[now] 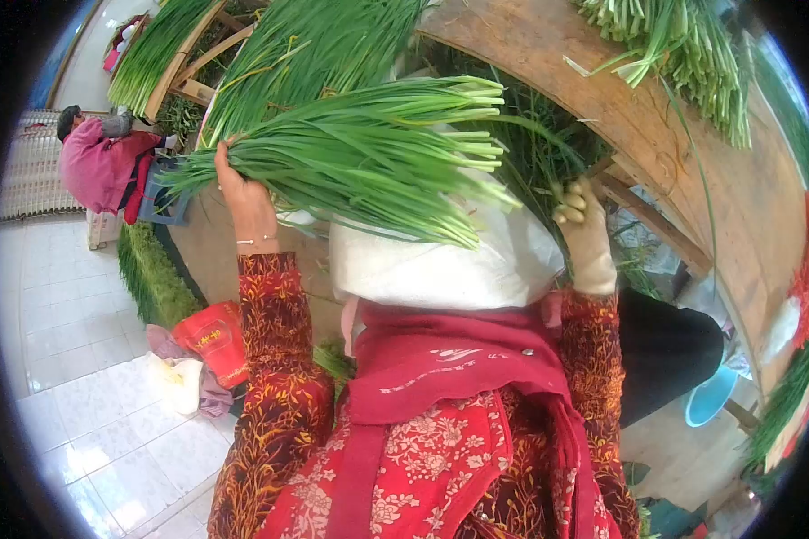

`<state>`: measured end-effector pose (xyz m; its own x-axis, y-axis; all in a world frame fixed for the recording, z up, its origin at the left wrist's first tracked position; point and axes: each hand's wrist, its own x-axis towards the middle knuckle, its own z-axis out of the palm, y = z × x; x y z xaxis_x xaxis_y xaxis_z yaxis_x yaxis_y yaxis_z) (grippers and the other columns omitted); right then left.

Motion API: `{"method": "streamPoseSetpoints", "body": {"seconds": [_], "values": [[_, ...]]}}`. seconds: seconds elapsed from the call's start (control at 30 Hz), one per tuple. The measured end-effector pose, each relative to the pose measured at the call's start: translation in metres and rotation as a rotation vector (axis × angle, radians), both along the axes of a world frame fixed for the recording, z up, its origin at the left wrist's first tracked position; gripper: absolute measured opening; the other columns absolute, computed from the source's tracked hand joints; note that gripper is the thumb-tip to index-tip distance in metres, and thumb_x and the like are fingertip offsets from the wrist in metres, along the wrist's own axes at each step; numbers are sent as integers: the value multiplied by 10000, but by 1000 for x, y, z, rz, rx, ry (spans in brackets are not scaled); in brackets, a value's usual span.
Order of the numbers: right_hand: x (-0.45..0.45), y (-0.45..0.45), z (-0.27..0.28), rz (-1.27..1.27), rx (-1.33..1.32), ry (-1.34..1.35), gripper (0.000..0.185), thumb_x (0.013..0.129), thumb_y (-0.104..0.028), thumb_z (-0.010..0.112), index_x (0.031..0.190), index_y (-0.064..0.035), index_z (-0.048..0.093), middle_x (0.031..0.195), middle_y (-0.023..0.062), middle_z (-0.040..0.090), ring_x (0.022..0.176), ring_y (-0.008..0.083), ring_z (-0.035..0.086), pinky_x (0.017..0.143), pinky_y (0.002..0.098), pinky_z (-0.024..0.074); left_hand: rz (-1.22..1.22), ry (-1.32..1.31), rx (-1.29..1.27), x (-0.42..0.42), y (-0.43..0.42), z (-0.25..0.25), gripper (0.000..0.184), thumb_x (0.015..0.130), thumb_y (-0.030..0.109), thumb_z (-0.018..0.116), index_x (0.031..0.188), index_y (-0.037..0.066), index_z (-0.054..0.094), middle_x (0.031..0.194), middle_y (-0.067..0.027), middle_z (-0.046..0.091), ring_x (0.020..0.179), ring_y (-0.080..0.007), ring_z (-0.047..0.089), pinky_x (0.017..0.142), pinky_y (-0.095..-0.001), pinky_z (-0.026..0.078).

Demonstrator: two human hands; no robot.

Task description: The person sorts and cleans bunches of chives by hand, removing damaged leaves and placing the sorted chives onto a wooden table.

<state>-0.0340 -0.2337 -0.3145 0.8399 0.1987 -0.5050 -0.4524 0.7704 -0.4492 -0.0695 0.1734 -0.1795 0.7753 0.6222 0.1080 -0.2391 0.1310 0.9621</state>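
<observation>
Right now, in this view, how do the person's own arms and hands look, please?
The left sleeve and right sleeve are long and dark, with a leafy orange-yellow pattern, ending near the wrists. The left hand is bare, with a thin, shiny bracelet at its wrist. The right hand appears to wear a plain cream glove reaching the sleeve.

On my monitor I have a greens bundle (360, 162) over the lap cover (440, 278) at eleven o'clock, a board (638, 135) bearing another bunch (683, 54) at two, a basin (710, 397) at four, a bag (208, 337) at eight, a person (103, 166) at ten.
</observation>
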Motion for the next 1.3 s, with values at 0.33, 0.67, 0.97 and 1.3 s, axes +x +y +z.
{"method": "streamPoseSetpoints", "body": {"seconds": [0.33, 0.67, 0.97, 1.3], "values": [[-23, 56, 62, 639, -259, -388, 374, 826, -241, 543, 1100, 8, 487, 984, 86, 575, 818, 138, 551, 719, 254, 440, -10, 60, 298, -17, -9, -13, 372, 877, 37, 348, 1235, 8, 247, 1177, -116, 370, 1045, -211, 424, 912, -335, 370], [-14, 85, 59, 407, -2, -322, 315, 813, -173, 563, 1071, 0, 509, 969, 69, 582, 886, 147, 527, 815, 273, 401, 137, 216, 853, -25, -34, 1, 295, 854, -3, 314, 1143, -44, 354, 1098, -135, 452, 970, -193, 473, 877, -285, 375], [-34, 73, 77, 474, 97, -305, 219, 751, -34, 606, 950, 24, 534, 920, 124, 582, 851, 199, 569, 758, 305, 468, 92, 114, 575, -24, -28, -12, 287, 861, 21, 331, 1138, -46, 360, 1073, -125, 480, 957, -199, 486, 870, -280, 373], [-6, 57, 76, 636, -536, -414, 319, 730, -159, 673, 975, 17, 571, 862, 66, 607, 747, 107, 545, 675, 228, 445, 112, -60, 170, -19, -20, -11, 241, 899, 78, 316, 1107, -33, 368, 1050, -121, 471, 963, -190, 473, 872, -295, 386]]}}
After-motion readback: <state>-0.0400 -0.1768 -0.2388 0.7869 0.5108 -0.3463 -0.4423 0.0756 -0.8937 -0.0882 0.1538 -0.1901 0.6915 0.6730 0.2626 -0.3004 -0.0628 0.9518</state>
